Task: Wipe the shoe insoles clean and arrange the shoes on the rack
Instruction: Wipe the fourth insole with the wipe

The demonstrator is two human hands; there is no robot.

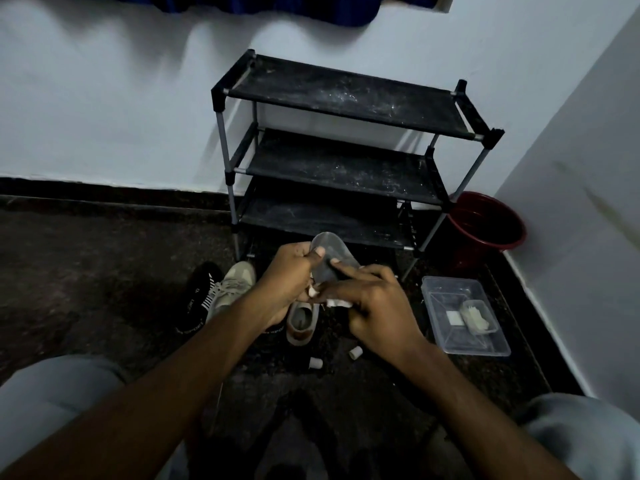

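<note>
Grey insole (330,255) gripped by left hand (289,278), right hand (375,306) clutching white cloth (337,302); lower-right clear tray (446,337) holds wipes (476,315).

Grey insole (330,254) held upright above the shoes

Grey shoe (303,322) and black shoe (197,299) on floor; black three-shelf rack (346,95) bare, dusty.

Head-worn camera looks down, close over the hands (332,292), toward the rack (346,150).
</note>
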